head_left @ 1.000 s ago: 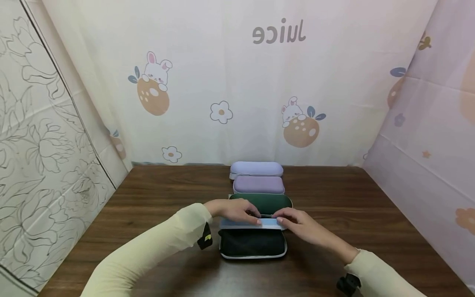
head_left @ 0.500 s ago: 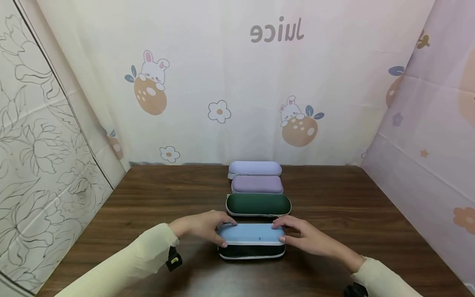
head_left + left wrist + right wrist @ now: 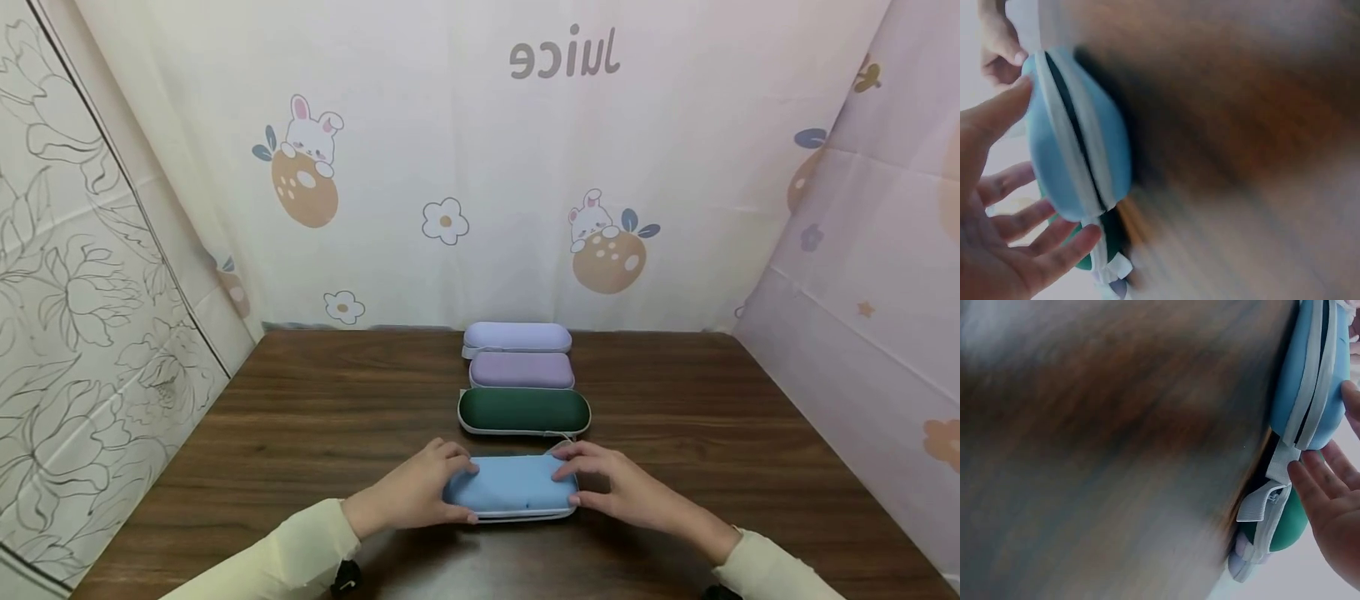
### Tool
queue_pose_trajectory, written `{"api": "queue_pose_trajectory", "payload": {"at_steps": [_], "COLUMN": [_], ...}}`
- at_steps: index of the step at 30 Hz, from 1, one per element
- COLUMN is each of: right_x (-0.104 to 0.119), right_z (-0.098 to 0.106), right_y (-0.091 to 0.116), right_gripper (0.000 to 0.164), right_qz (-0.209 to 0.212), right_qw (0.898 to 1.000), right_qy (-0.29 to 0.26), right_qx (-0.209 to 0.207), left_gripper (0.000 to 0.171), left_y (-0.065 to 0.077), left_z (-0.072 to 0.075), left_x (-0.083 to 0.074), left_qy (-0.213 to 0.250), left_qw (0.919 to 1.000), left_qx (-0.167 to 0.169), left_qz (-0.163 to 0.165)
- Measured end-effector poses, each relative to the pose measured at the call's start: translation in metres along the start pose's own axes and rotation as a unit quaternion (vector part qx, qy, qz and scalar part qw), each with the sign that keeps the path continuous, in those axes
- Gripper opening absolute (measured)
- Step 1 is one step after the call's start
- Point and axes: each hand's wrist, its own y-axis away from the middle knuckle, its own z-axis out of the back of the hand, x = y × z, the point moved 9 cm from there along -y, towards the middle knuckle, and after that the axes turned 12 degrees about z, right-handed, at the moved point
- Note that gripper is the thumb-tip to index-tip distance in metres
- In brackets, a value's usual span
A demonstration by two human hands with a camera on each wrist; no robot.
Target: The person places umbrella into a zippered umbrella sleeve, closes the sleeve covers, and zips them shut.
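A light blue zip glasses case (image 3: 513, 483) lies near the front of the table, its lid down. In the left wrist view a dark gap shows between the two zipper edges (image 3: 1079, 131). My left hand (image 3: 412, 492) is at its left end, thumb along the front edge and fingertips on top. At the right end, my right hand (image 3: 622, 487) touches the lid with its fingertips, thumb by the front corner. Both wrist views show fairly straight fingers spread around the case's ends. A dark green glasses case (image 3: 524, 410) lies just behind.
Farther back in the same column are a purple case (image 3: 522, 370) and a pale lavender case (image 3: 517, 337). The wooden table (image 3: 322, 400) meets a printed curtain (image 3: 510, 167) at the back, with more fabric at both sides.
The light blue lid has come down towards me over the dark interior. My left hand has moved from the case's middle to its left end; the right hand has stayed at the right end.
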Motion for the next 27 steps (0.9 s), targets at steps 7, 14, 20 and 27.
{"api": "queue_pose_trajectory", "payload": {"at_steps": [7,14,20,27], "right_x": [0.006,0.008,0.011,0.013], "right_z": [0.003,0.005,0.003,0.0], "right_y": [-0.001,-0.001,-0.008,-0.02], "right_gripper": [0.024,0.024,0.025,0.017], "right_qz": [0.012,0.003,-0.018,-0.056], "right_qw": [1.0,0.999,0.996,0.988], "right_qy": [0.027,0.043,0.068,0.121], "right_qx": [0.003,0.014,0.052,0.083], "left_gripper": [0.036,0.027,0.037,0.026], "left_y": [-0.003,-0.03,-0.054,-0.06], "left_z": [0.003,0.0,-0.018,-0.017], "left_x": [0.005,0.026,0.029,0.032], "left_qy": [0.058,0.178,0.18,0.139], "left_qw": [0.998,0.9801,0.9637,0.9629], "left_qx": [-0.02,0.072,0.194,0.227], "left_qz": [-0.017,-0.05,-0.035,-0.043]}}
